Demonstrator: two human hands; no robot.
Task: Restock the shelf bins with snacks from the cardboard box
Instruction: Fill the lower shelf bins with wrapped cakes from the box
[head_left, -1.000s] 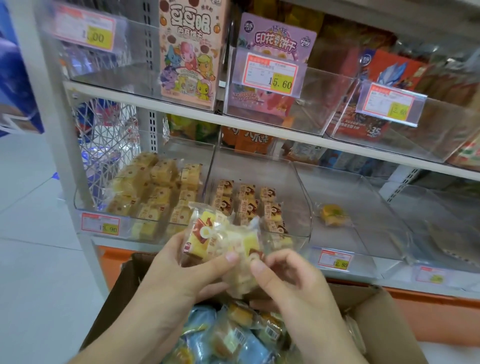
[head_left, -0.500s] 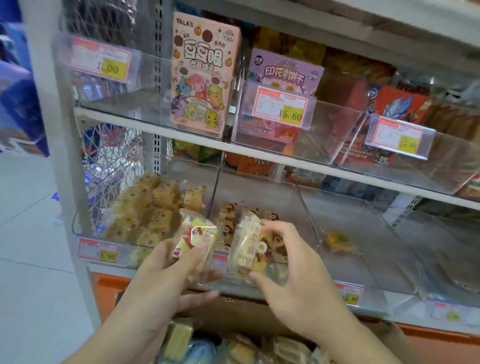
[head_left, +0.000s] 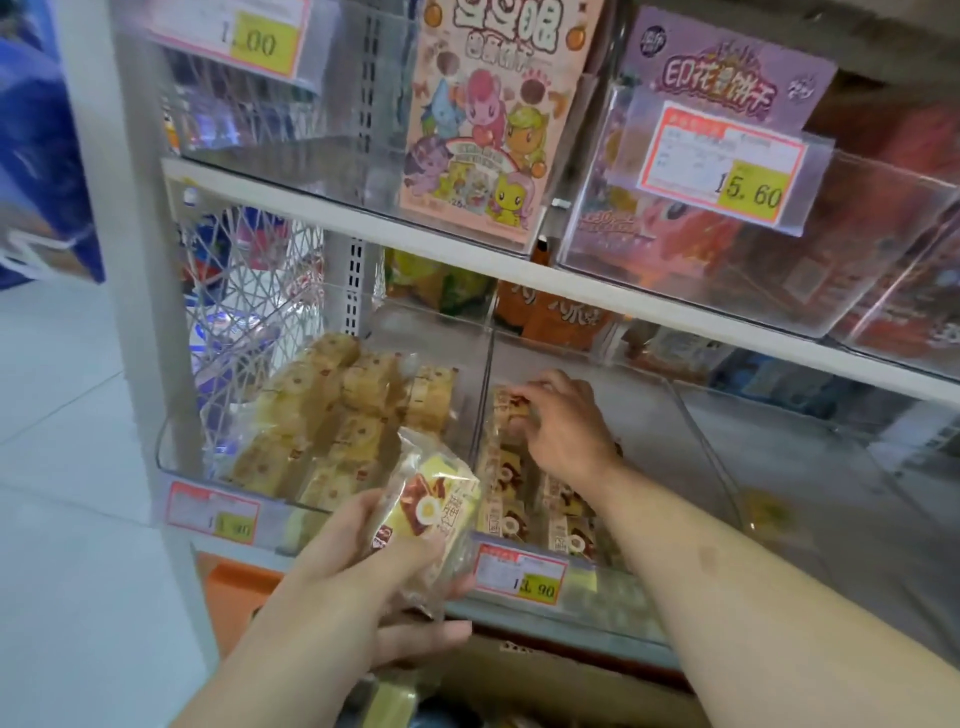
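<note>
My left hand (head_left: 363, 551) grips a clear-wrapped yellow snack pack (head_left: 434, 512) with an egg picture, held in front of the lower bins. My right hand (head_left: 563, 426) reaches deep into the middle clear bin (head_left: 696, 426) and pinches a wrapped snack (head_left: 509, 402) at the back of a row of like packs (head_left: 524, 499). The left bin (head_left: 171, 447) holds several brown wrapped cakes (head_left: 332, 415). A strip of the cardboard box (head_left: 550, 680) shows at the bottom edge.
Price tags (head_left: 522, 571) hang on the bin fronts. The right-hand bin (head_left: 852, 499) holds one yellow snack (head_left: 763, 512). The upper shelf carries a pink cartoon biscuit box (head_left: 493, 119) and a purple box (head_left: 727, 78) in clear bins. White tiled floor (head_left: 62, 467) lies to the left.
My right hand carried its snack from the bin's front to the back of the middle bin. My left hand with its pack stayed in front. The view moved closer to the shelf.
</note>
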